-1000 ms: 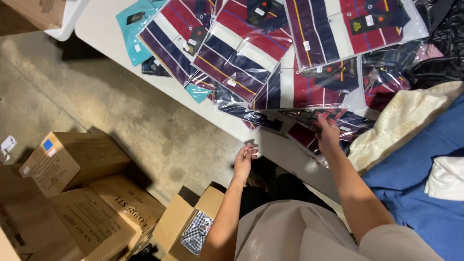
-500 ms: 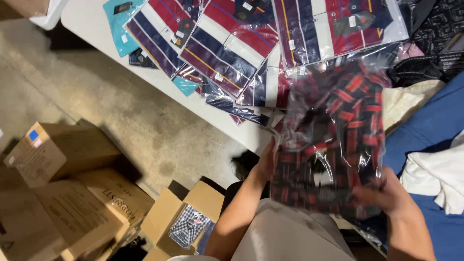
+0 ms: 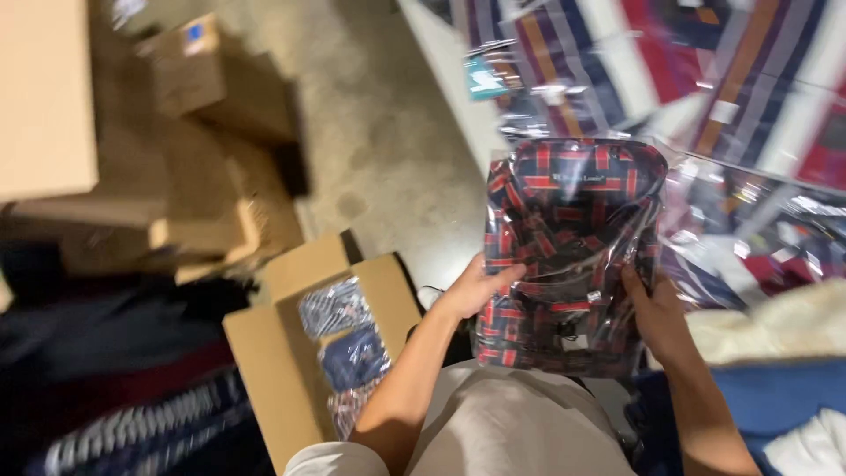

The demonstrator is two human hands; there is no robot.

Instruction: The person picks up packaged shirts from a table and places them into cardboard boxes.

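Above the open box (image 3: 291, 353): both hands, left (image 3: 471, 291) and right (image 3: 656, 313), fingers clamped on bagged plaid shirt (image 3: 568, 256) (held upright); lowering needs a steady grip.

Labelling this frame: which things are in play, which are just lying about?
In play:
left hand
right hand
bagged plaid shirt, held by both hands
open box with bagged shirts, nearest the left hand

Lying about:
striped shirts on the table
closed boxes
blue cloth
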